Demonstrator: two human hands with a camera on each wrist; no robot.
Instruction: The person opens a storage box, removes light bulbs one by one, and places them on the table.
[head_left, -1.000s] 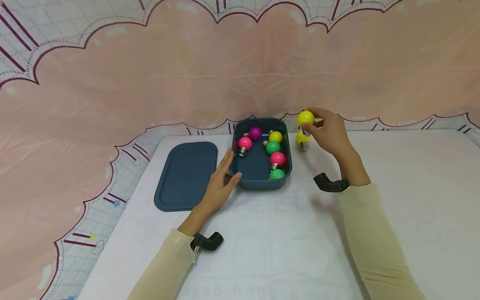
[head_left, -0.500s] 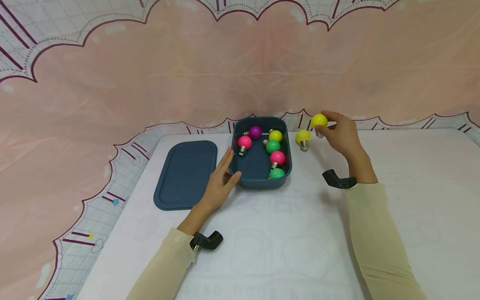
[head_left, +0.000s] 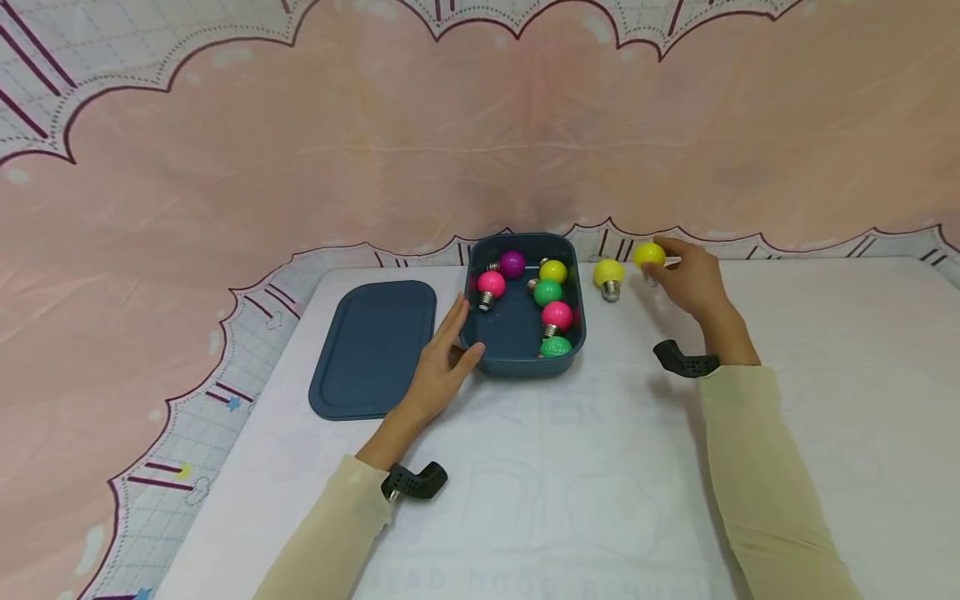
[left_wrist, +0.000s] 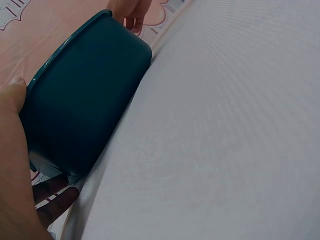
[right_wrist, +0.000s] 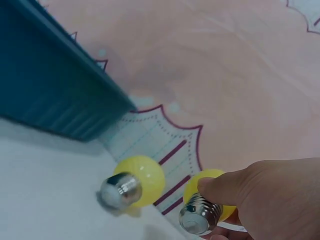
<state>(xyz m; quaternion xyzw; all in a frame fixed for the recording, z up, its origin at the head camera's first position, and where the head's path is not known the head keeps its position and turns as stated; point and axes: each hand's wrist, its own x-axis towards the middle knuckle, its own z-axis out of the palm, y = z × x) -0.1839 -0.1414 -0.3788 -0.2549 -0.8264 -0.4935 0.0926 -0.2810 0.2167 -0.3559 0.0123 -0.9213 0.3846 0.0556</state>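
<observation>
The near half of the bench (head_left: pixel 570 500) lay bare between both forearms, giving open passage. The box (head_left: pixel 517 360) stood mid-bench, its left wall blocked by the left hand (head_left: pixel 438 371). The lid (head_left: pixel 372 350) lay flat just left of that hand. Right of the box, a loose yellow bulb (head_left: pixel 608 274) stood close beside the bulb in the right hand (head_left: pixel 693 279), leaving a narrow gap between them.
</observation>
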